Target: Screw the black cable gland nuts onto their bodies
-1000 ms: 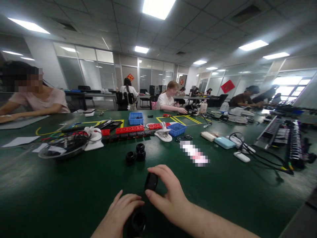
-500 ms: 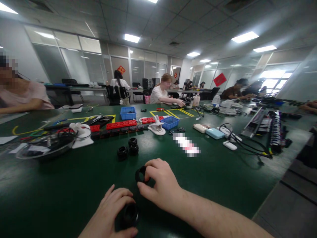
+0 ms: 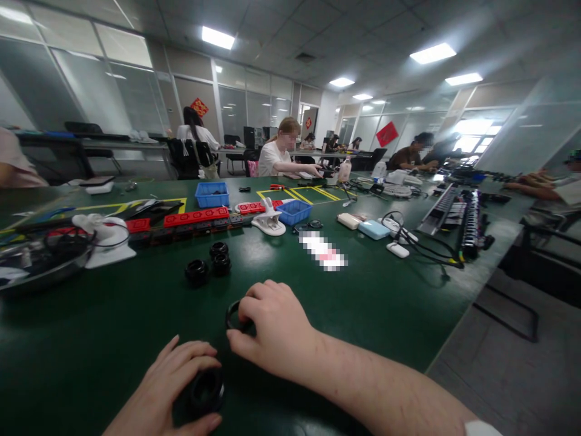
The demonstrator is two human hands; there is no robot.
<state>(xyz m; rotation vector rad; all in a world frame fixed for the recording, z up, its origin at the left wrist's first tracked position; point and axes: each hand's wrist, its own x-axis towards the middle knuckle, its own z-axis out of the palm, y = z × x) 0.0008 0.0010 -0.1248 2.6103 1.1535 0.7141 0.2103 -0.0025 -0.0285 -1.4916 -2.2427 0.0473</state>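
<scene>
Low over the front of the green table, my left hand (image 3: pixel 166 384) curls round a thick black ring (image 3: pixel 218 396), thumb below and fingers above. Ahead and to the right of it, my right hand (image 3: pixel 275 330) pinches a thinner-looking black ring (image 3: pixel 232 316) between thumb and fingers; its far side is hidden by the hand. The two rings are apart. Beyond my hands stand three more black rings in a close group: the left ring (image 3: pixel 196 272), the back ring (image 3: pixel 218 249) and the right ring (image 3: pixel 221 264).
Across the table (image 3: pixel 363 303) lie a red power strip (image 3: pixel 196 217), a white clamp base (image 3: pixel 269 224), blue bins (image 3: pixel 212 194), a cream case (image 3: pixel 347 221), a light-blue case (image 3: pixel 373 229) and black cables (image 3: pixel 431 254). A co-worker (image 3: pixel 278 154) sits opposite.
The view has turned right, so the table's things sit further left in the picture. Both hands keep their rings; the right hand covers more of its ring than before.
</scene>
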